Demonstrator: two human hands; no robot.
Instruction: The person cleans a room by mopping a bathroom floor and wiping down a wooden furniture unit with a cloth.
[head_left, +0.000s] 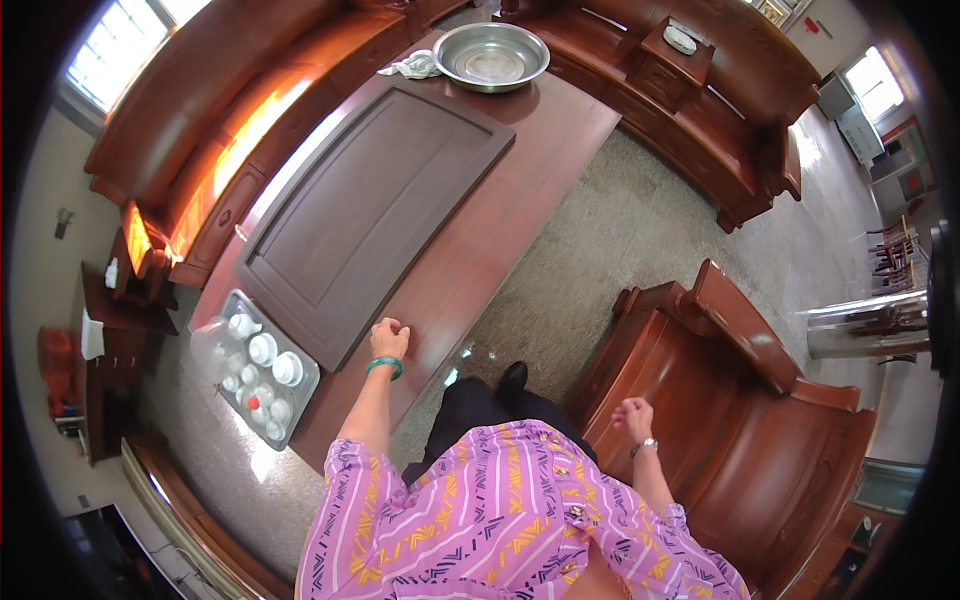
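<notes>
My left hand, with a green bangle at the wrist, is over the near edge of a wooden table. Its fingers are curled in and nothing shows in them. Just beside it lies a dark rectangular tray-like panel with a raised rim. My right hand, wearing a metal-banded watch, hangs in front of a wooden armchair, fingers half bent and apart, holding nothing visible. A grey tray with white cups, lidded pots and a clear plastic cover stands left of my left hand.
At the table's far end sit a metal basin and a crumpled white cloth. Wooden benches run along the left and far side. A shiny metal column rises at the right. The floor looks glossy.
</notes>
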